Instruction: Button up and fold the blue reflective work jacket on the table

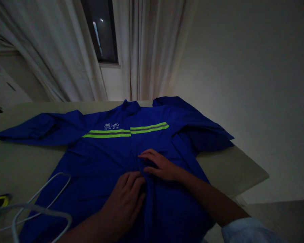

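Observation:
A blue work jacket (98,165) lies spread front up, with its collar at the far side. A yellow-green reflective stripe crosses its chest, and a white logo sits above the stripe on the left. My left hand (128,195) is closed at the front opening, its curled fingers on the fabric edge; the fingertips are partly hidden. Just beyond it, my right hand (160,165) rests over the same opening, thumb and fingers apart, the tips touching the raised front flap (149,192). The jacket's lower hem runs out of view.
The jacket lies on a pale table (233,168) whose right corner juts out. At the near left are a looped white cable (40,209), partly over the jacket, and a yellow-and-black object (2,201). Behind stand curtains (152,47), a dark window (101,30) and a wall (248,84).

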Demonstrator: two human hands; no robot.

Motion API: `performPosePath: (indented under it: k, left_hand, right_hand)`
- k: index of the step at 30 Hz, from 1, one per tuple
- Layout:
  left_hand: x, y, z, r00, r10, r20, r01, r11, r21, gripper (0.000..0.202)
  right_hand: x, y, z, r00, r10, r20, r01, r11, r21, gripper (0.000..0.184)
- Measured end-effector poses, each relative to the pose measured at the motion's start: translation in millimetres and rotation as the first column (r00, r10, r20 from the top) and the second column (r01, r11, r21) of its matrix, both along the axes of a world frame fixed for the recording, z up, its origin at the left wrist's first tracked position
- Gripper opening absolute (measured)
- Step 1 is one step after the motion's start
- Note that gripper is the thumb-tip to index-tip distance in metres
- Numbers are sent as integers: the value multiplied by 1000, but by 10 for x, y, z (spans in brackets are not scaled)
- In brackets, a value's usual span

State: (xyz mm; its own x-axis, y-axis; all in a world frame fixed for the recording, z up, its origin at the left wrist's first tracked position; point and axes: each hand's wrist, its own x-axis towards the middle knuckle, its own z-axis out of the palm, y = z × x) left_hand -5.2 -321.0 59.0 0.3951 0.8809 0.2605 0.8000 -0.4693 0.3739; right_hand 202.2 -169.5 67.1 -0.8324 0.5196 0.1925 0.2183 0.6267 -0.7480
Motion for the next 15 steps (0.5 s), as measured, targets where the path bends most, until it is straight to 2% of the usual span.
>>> performPosePath:
  k: [3,5,7,9,10,11,13,15]
  left_hand:
    - [-131,-171,-352,995,-26,-101,42,986,160,69]
    - [-230,-194,-456,975,-64,-211,95,986,139,87]
    - [-290,-118,-404,950,-135,-282,142,990,3,88]
    - [-307,31,-247,949,-171,-264,137,980,-143,72]
    - [-305,118,-164,962,-146,-229,108,979,-170,63]
    - [-303,204,-98,976,-108,-190,78,984,-158,57]
    - [-305,365,-60,988,-61,-139,56,998,-40,57]
    - [-326,507,-164,982,-87,-165,101,991,83,64]
  right_hand:
    - [131,253,19,987,-162,-15,162,986,39,52]
    - [180,547,30,959,-282,19,277,951,136,54]
    - [126,922,28,940,-336,53,321,927,192,58]
    - [-60,1334,24,923,-378,68,360,913,193,59]
    - [-195,1535,27,910,-407,75,388,902,188,60]
    - [-351,1725,34,895,-438,82,419,889,184,60]
    - [-687,2051,62,866,-491,93,470,863,185,63]
    - [-1001,2298,92,849,-520,101,495,846,196,65]
